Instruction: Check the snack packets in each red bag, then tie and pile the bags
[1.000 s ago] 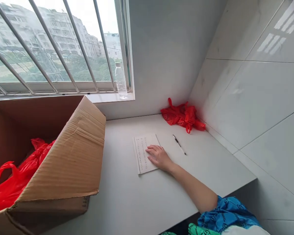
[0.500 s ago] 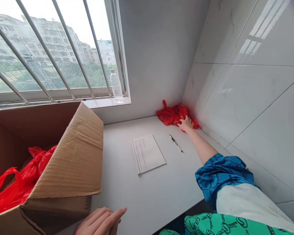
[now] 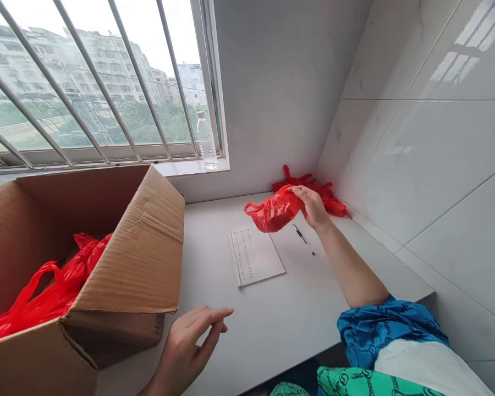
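A red plastic bag (image 3: 274, 212), bunched up with a handle loop sticking out on its left, hangs from my right hand (image 3: 311, 206). The fingers pinch its upper right side, above the far end of the white table. Behind that hand, more red plastic bags (image 3: 334, 204) lie heaped in the corner. My left hand (image 3: 196, 335) hovers over the near table edge, right of the cardboard box, fingers apart and nothing in them. Below the held bag lie a sheet of paper with printed rows (image 3: 258, 258) and a black-and-clear pen (image 3: 300, 234).
An open cardboard box (image 3: 138, 247) stands at the left with red plastic bags (image 3: 72, 275) inside. Its flap leans towards the table (image 3: 214, 220). A clear water bottle (image 3: 207, 142) stands on the sill of the barred window. Marbled tile wall (image 3: 445, 165) bounds the right side.
My right hand has lifted one red bag from the corner heap and brought it left, towards the paper. My left hand has risen and moved right. The view has shifted slightly.
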The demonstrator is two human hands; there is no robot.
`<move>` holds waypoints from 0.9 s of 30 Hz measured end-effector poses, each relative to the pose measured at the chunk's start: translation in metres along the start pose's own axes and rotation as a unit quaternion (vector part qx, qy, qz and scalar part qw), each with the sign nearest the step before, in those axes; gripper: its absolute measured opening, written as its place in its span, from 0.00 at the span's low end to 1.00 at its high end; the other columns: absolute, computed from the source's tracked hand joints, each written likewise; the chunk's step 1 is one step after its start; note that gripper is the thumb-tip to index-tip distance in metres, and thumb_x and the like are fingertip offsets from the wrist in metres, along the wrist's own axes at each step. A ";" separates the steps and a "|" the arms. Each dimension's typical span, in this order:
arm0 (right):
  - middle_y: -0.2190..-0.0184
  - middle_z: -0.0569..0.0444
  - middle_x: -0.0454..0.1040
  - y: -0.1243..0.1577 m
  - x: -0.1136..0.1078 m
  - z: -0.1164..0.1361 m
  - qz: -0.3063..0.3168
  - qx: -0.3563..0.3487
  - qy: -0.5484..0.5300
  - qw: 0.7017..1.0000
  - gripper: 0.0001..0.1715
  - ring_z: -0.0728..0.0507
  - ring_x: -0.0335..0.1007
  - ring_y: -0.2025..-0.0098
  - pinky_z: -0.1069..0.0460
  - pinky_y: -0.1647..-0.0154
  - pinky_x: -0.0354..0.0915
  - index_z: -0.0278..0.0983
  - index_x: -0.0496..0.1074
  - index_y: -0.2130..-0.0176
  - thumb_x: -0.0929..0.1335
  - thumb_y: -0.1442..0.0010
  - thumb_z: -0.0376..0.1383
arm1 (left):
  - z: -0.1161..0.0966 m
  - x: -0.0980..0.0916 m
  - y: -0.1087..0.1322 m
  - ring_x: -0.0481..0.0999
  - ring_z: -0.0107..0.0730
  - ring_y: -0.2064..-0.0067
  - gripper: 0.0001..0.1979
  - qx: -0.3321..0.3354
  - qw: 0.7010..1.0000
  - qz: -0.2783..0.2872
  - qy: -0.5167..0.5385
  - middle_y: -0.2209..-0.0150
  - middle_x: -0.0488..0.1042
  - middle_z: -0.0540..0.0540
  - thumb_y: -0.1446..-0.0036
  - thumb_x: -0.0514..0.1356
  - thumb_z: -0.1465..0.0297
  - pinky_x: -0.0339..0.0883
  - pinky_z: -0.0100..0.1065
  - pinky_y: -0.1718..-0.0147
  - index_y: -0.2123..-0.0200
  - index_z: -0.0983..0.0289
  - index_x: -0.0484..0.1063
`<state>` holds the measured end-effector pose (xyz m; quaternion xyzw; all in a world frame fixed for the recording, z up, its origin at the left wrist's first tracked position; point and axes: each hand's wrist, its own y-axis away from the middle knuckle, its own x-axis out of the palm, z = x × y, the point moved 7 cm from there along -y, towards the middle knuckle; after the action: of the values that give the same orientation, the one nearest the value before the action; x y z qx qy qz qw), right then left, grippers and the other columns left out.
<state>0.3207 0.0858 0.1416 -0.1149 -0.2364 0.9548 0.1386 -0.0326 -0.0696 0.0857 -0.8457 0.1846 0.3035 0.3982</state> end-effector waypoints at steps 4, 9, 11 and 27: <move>0.60 0.51 0.78 0.041 0.052 -0.027 0.159 0.117 -0.091 0.976 0.22 0.44 0.75 0.58 0.47 0.56 0.71 0.37 0.75 0.60 0.68 0.39 0.52 | 0.004 0.005 -0.016 0.78 0.27 0.68 0.13 -0.031 0.999 -0.012 0.018 0.70 0.78 0.48 0.35 0.55 0.74 0.70 0.28 0.66 0.52 0.56 0.74; 0.46 0.45 0.69 0.072 0.058 -0.051 0.090 0.062 0.082 0.991 0.18 0.39 0.69 0.47 0.41 0.45 0.66 0.38 0.76 0.61 0.70 0.41 0.49 | 0.034 0.005 -0.037 0.78 0.33 0.55 0.12 -0.135 0.990 -0.047 -0.014 0.56 0.77 0.53 0.33 0.54 0.68 0.72 0.31 0.60 0.51 0.57 0.75; 0.47 0.45 0.68 0.078 0.047 -0.040 0.000 -0.020 0.145 0.989 0.17 0.39 0.67 0.45 0.42 0.46 0.65 0.38 0.75 0.61 0.67 0.38 0.49 | 0.044 0.003 -0.047 0.76 0.36 0.51 0.14 -0.172 0.982 -0.075 -0.030 0.50 0.74 0.55 0.33 0.53 0.65 0.73 0.33 0.59 0.49 0.57 0.73; 0.68 0.53 0.71 0.100 0.055 -0.076 -0.071 0.158 -0.095 0.980 0.26 0.47 0.68 0.69 0.52 0.71 0.67 0.38 0.69 0.69 0.62 0.36 0.57 | 0.113 0.083 -0.077 0.75 0.36 0.63 0.20 -0.322 0.883 -0.002 0.340 0.59 0.76 0.56 0.41 0.57 0.55 0.70 0.35 0.67 0.52 0.62 0.70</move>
<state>0.2702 0.0502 0.0199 0.0163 -0.1027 0.9744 0.1993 0.0310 0.0609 0.0180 -0.9791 0.1988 0.0392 0.0171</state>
